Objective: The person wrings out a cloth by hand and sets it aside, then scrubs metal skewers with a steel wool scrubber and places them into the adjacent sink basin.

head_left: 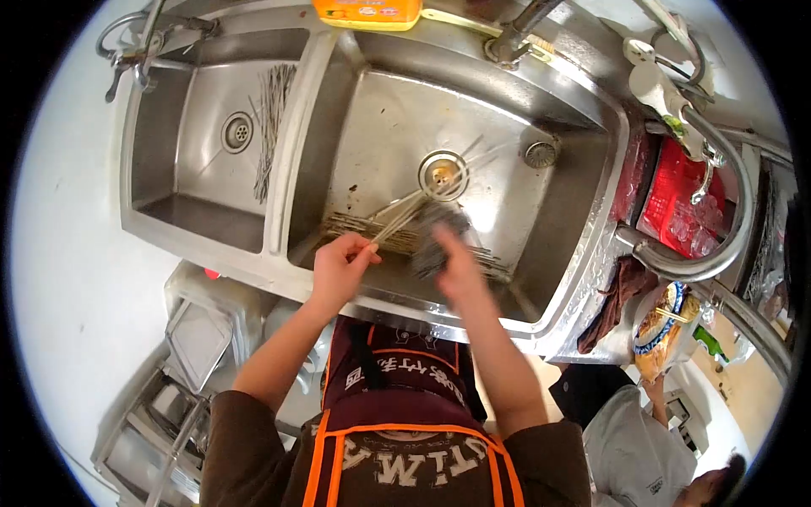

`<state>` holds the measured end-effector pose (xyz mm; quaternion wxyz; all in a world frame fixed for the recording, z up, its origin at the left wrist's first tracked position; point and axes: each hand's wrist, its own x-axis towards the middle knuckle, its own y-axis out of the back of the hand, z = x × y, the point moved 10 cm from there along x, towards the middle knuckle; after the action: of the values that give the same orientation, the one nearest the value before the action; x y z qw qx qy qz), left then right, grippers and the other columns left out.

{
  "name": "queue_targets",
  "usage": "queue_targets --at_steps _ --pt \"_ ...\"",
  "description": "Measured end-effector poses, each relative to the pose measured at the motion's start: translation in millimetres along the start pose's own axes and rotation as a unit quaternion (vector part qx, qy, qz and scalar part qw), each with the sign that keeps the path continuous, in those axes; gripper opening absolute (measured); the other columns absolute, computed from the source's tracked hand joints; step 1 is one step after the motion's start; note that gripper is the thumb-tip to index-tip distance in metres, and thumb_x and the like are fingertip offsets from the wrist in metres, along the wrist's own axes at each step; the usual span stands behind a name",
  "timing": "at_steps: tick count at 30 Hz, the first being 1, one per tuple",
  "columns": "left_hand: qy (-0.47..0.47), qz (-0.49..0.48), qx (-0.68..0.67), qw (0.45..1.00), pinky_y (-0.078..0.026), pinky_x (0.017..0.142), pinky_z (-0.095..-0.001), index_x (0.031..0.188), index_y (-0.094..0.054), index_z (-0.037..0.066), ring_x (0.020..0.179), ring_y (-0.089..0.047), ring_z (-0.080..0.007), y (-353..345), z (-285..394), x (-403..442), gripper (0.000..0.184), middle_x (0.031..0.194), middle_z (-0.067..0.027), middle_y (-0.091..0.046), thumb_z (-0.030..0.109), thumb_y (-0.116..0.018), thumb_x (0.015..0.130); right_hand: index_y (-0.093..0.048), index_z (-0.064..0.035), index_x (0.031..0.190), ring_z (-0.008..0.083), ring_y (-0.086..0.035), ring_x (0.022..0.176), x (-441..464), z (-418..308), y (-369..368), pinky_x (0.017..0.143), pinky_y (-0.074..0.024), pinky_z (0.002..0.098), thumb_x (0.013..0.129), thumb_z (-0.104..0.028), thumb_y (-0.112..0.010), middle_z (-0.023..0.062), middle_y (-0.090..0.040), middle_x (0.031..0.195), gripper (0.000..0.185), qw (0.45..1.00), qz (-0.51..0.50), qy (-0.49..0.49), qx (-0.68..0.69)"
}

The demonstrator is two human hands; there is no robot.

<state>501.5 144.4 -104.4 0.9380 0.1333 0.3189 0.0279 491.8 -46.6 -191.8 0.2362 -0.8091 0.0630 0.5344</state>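
Over the front of the large sink, my left hand is closed on the near ends of several thin sticks, which point up and right across the drain. My right hand, smeared by motion, is on a dark grey scrubber beside the sticks. A pile of similar sticks lies along the sink's front wall, partly behind the scrubber and my hands. The far ends of the held sticks are blurred.
More sticks lie in the smaller left sink. Faucets rise behind. An orange container stands at the back rim. At right are a red basket, a brown cloth and a plate. Another person is at lower right.
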Motion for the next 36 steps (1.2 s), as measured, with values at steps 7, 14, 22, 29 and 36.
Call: queue_targets --at_steps 7,14,22,29,36 --pt "-0.117 0.056 0.096 0.987 -0.041 0.053 -0.0243 0.074 -0.055 -0.001 0.054 -0.051 -0.0105 -4 26 -10 0.008 0.061 -0.0065 -0.057 0.005 -0.057 0.079 -0.040 0.0029 0.122 0.0278 -0.046 0.109 -20 -28 -40 0.088 -0.0386 0.0433 0.065 -0.028 -0.075 0.0199 -0.047 0.118 0.073 0.984 0.081 0.063 -0.148" --pt "-0.081 0.042 0.120 0.989 -0.042 0.052 -0.0239 0.076 -0.057 0.000 0.057 -0.056 -0.0085 19 6 -26 0.008 0.062 -0.0061 -0.060 0.006 -0.059 0.080 -0.052 -0.0028 0.108 0.0204 -0.057 0.090 47 -189 107 0.080 -0.0465 0.0357 0.080 -0.024 -0.062 0.0091 -0.059 0.101 0.037 0.958 0.154 0.227 0.082" --pt "-0.107 0.029 0.124 0.986 -0.041 0.052 -0.0224 0.076 -0.055 -0.002 0.057 -0.055 -0.0080 -8 16 -9 0.009 0.063 -0.0055 -0.060 0.005 -0.058 0.081 -0.051 -0.0036 0.110 0.0204 -0.054 0.097 -32 31 -70 0.080 -0.0457 0.0324 0.073 -0.010 -0.069 0.0076 -0.056 0.106 0.041 0.987 -0.127 -0.055 0.077" --pt "-0.082 0.032 0.098 0.991 -0.040 0.052 -0.0213 0.077 -0.056 -0.002 0.058 -0.054 -0.0071 2 12 -18 0.009 0.063 -0.0052 -0.060 0.005 -0.058 0.082 -0.042 0.0052 0.120 0.0311 -0.042 0.115 -9 -75 -7 0.093 -0.0337 0.0459 0.060 -0.038 -0.076 0.0208 -0.046 0.122 0.081 0.968 0.159 0.023 -0.191" --pt "-0.110 0.064 0.096 0.987 -0.041 0.053 -0.0205 0.076 -0.057 -0.001 0.058 -0.055 -0.0068 23 15 -20 0.009 0.063 -0.0054 -0.060 0.006 -0.059 0.081 -0.046 0.0012 0.116 0.0272 -0.050 0.107 29 -149 64 0.089 -0.0404 0.0428 0.074 -0.030 -0.068 0.0146 -0.056 0.109 0.057 0.979 0.120 0.160 -0.035"
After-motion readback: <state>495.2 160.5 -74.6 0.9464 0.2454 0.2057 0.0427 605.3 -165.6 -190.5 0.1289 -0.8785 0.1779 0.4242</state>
